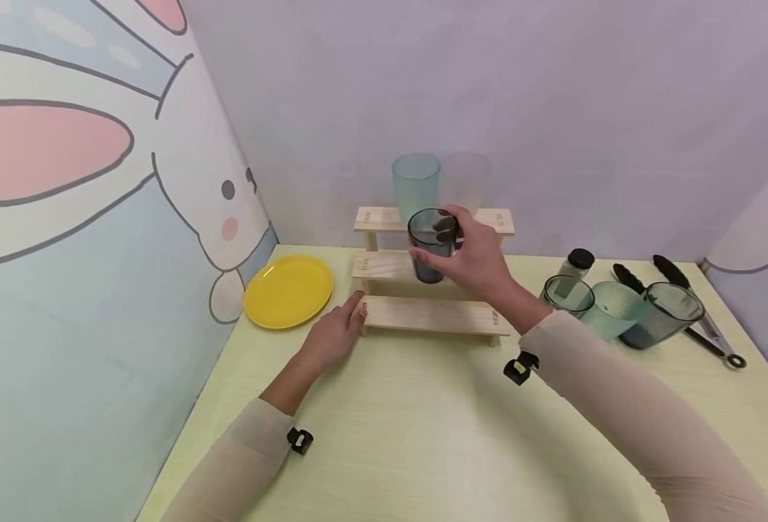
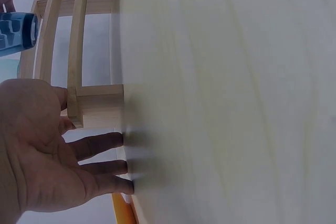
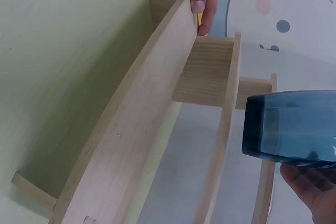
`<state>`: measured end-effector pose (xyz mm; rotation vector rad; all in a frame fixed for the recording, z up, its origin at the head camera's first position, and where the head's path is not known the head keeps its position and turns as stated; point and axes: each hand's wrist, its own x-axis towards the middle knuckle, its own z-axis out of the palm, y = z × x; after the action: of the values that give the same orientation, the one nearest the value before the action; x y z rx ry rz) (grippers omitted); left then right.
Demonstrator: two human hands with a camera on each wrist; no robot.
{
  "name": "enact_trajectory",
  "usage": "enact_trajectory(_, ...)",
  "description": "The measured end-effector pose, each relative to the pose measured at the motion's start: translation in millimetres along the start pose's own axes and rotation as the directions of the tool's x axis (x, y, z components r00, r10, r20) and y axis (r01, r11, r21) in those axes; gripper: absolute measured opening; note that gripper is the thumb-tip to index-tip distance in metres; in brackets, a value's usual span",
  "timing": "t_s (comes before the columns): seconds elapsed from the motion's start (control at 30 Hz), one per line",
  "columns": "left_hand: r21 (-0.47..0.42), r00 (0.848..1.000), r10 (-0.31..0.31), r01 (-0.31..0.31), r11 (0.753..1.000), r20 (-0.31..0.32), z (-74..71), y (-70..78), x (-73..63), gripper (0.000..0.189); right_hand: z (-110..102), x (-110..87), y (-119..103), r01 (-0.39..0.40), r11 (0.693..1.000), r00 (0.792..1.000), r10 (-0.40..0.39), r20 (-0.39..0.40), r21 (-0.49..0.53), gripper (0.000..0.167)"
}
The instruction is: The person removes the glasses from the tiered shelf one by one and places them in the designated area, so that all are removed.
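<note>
On the pale tabletop point(image 1: 397, 428) stood a three-tiered stand of bare wood point(image 1: 432, 317), and the dark blue see-through tumbler point(image 1: 424, 238) was upright over its middle tier point(image 1: 384, 267). Of the two hands, the right hand point(image 1: 478, 257) had thumb and fingers curled round the tumbler's sides, probably to leave the base free (whether it touched the plank was hard to tell). The left hand point(image 1: 333, 335), fingers mostly straight and spread, touched the left end of the lowest tier point(image 1: 399, 312), presumably bracing the slender stand against shifting.

A light blue frosted tumbler point(image 1: 416, 185) and a nearly colourless clear tumbler point(image 1: 468, 181) stood together on the top tier point(image 1: 378, 219); no contents showed in either, nor in the held one. At right, a grey-tinted tumbler point(image 1: 569, 300), a pale green frosted tumbler point(image 1: 612, 315) and a dark grey tumbler point(image 1: 666, 322) clustered near a small black-lidded jar point(image 1: 576, 264), its contents unclear.
</note>
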<state>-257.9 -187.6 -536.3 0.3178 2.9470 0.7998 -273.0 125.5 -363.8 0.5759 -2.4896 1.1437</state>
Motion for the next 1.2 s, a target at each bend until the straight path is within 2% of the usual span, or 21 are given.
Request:
enact_trajectory(0.03, 0.014, 1.000, 0.009, -0.009, 1.000, -0.011, 3.3, -3.7, 1.6, 0.074, -2.2, -1.6, -0.3, 0.005, 1.000, 1.000, -0.005, 0.001, 0.003, 0.085)
enact_trajectory(0.13, 0.005, 1.000, 0.011, -0.011, 1.000, -0.006, -3.3, 4.8, -3.7, 0.072, -8.6, -6.5, -1.0, 0.012, 1.000, 1.000, -0.012, 0.004, 0.018, 0.083)
enact_trajectory(0.23, -0.024, 1.000, -0.011, 0.011, 1.000, 0.018, -19.1, 23.8, -15.5, 0.067, -15.1, -11.9, -1.2, -0.003, 0.999, 1.000, 0.002, 0.016, 0.042, 0.082)
enact_trajectory(0.27, -0.027, 1.000, -0.006, 0.007, 1.000, 0.016, -19.7, 24.4, -16.4, 0.068, -17.2, -13.9, -0.6, -0.009, 0.999, 1.000, 0.008, 0.022, 0.048, 0.082)
enact_trajectory(0.37, -0.021, 1.000, -0.017, 0.018, 1.000, 0.011, -16.6, 21.0, -14.7, 0.070, -22.9, -20.3, 3.6, -0.010, 0.999, 0.999, 0.009, 0.032, 0.040, 0.083)
enact_trajectory(0.47, 0.001, 1.000, 0.008, -0.008, 1.000, -0.022, -4.8, 5.7, -7.9, 0.074, -29.1, -27.1, 8.5, -0.006, 1.000, 0.999, 0.005, 0.035, 0.025, 0.083)
enact_trajectory(0.57, 0.005, 1.000, 0.003, -0.003, 1.000, -0.027, -3.6, 3.2, -6.5, 0.073, -35.1, -33.9, 14.2, -0.017, 1.000, 0.999, 0.016, 0.036, 0.011, 0.083)
enact_trajectory(0.63, -0.012, 1.000, -0.001, 0.001, 1.000, -0.010, -14.3, 16.1, -13.5, 0.070, -39.7, -38.9, 18.2, -0.029, 1.000, 0.999, 0.029, 0.036, -0.002, 0.082)
enact_trajectory(0.67, -0.006, 1.000, -0.004, 0.004, 1.000, -0.017, -13.0, 15.2, -12.1, 0.071, -42.0, -41.6, 20.5, -0.034, 0.999, 0.999, 0.034, 0.033, -0.009, 0.082)
enact_trajectory(0.73, -0.028, 1.000, -0.014, 0.014, 1.000, 0.012, -22.3, 25.9, -17.3, 0.070, -47.2, -46.7, 25.8, -0.043, 0.999, 0.999, 0.044, 0.024, -0.017, 0.081)
enact_trajectory(0.83, -0.029, 1.000, 0.002, -0.001, 1.000, 0.012, -22.4, 25.2, -17.1, 0.071, -56.0, -54.5, 31.6, -0.058, 0.998, 0.998, 0.058, 0.005, -0.026, 0.079)
enact_trajectory(0.97, -0.004, 1.000, 0.020, -0.020, 1.000, -0.007, -9.4, 9.8, -7.5, 0.073, -66.8, -63.9, 37.1, -0.077, 0.996, 0.997, 0.076, -0.017, -0.050, 0.078)
enact_trajectory(1.2, -0.006, 1.000, 0.010, -0.010, 1.000, 0.007, -11.3, 12.5, -8.1, 0.072, -79.4, -78.1, 43.6, -0.093, 0.992, 0.996, 0.092, -0.016, -0.081, 0.079)
